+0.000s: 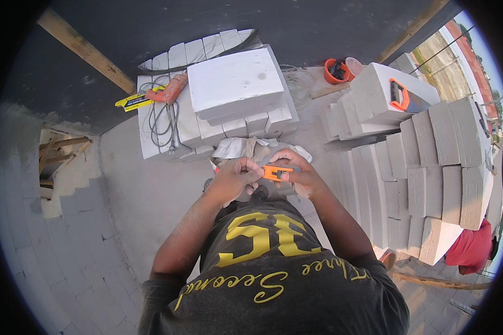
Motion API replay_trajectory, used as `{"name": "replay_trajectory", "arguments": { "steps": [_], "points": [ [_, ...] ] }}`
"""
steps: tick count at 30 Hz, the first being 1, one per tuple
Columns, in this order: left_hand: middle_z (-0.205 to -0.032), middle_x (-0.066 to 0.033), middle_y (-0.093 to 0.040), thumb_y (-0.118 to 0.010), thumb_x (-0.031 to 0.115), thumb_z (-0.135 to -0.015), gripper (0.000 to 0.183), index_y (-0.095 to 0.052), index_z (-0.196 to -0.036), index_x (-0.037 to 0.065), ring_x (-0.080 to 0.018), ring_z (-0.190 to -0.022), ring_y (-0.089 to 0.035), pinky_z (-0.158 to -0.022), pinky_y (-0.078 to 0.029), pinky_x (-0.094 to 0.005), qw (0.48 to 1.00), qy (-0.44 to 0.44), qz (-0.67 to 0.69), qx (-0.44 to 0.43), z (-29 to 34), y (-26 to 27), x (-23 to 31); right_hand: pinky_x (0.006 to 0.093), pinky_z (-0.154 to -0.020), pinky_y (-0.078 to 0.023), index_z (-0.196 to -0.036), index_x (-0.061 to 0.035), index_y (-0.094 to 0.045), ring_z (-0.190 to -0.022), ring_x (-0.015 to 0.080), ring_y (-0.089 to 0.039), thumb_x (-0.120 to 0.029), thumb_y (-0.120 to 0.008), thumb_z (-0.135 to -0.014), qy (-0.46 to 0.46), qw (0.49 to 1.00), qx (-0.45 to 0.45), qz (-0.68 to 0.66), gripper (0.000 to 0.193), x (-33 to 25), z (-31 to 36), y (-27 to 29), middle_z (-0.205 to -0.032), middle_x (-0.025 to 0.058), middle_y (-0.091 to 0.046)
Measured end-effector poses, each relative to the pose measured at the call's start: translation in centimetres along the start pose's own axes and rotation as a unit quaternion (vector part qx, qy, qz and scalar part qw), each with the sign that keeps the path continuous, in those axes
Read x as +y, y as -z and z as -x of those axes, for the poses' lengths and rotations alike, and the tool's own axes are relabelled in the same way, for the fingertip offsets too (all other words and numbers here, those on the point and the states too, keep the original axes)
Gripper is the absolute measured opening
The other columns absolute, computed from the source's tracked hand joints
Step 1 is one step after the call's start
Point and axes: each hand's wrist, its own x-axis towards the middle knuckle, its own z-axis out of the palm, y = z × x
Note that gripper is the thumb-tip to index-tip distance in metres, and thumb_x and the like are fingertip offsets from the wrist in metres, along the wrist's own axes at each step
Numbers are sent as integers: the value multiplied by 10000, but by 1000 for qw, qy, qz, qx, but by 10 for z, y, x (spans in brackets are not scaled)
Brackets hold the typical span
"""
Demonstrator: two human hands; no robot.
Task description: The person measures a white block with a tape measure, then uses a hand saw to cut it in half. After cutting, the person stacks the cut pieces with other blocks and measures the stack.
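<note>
In front of my body, my right hand (297,174) is closed around a small orange and black hand tool (273,172), whose exact kind I cannot make out. The fingers of my left hand (236,180) are pinched together at the left end of this tool. Just beyond my hands lie crumpled white and grey sacks (232,148), partly hidden by them. Past the sacks stands a stack of pale blocks, with one large white block (235,81) on top.
Left of that block lie a red corded power tool (175,88) and a yellow-sleeved saw blade (134,103). An orange-handled handsaw (399,95) rests on blocks at right. Behind stands an orange bucket (335,71). A person in red (470,248) bends beyond the right-hand block stack (419,151).
</note>
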Motion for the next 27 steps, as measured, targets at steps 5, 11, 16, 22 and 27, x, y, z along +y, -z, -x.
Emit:
{"name": "replay_trajectory", "arguments": {
  "steps": [5,11,16,22,27],
  "points": [
    [-850,-23,-600,-634,232,-955,165,-552,-1009,100,-123,-780,-575,-674,-451,-250,989,8,115,-88,6,35,-15,310,-739,-507,-1146,-55,-638,-952,162,-596,-138,-752,-697,-57,992,-10,116,471,-18,-9,35,-1108,80,-615],
    [-901,-7,-550,-624,253,-955,185,-546,-1053,117,-139,-790,-529,-662,-435,-267,969,-67,204,-124,17,133,-7,244,-674,-502,-1073,-35,-718,-773,111,-604,-84,-623,-706,-146,893,40,423,382,-90,-7,100,-943,67,-672],
    [-904,20,-527,-633,350,-941,257,-561,-1064,136,-138,-786,-507,-641,-417,-263,955,-100,244,-138,-7,192,15,249,-598,-477,-1010,-34,-736,-661,116,-587,-150,-661,-726,-152,841,126,504,316,-129,-31,121,-798,51,-666],
    [-894,36,-557,-632,339,-952,228,-581,-1005,123,-89,-768,-514,-643,-416,-257,993,-62,94,27,-73,219,31,311,-628,-492,-950,-54,-745,-638,157,-616,-210,-690,-745,-97,763,139,624,263,-139,-101,126,-734,72,-679],
    [-836,-18,-606,-615,298,-958,244,-606,-1006,60,-113,-750,-555,-668,-451,-294,975,-45,-133,172,-126,249,49,309,-673,-513,-925,-64,-746,-689,176,-654,-190,-678,-754,-35,675,161,719,223,-137,-165,149,-752,77,-693]
  ]
}}
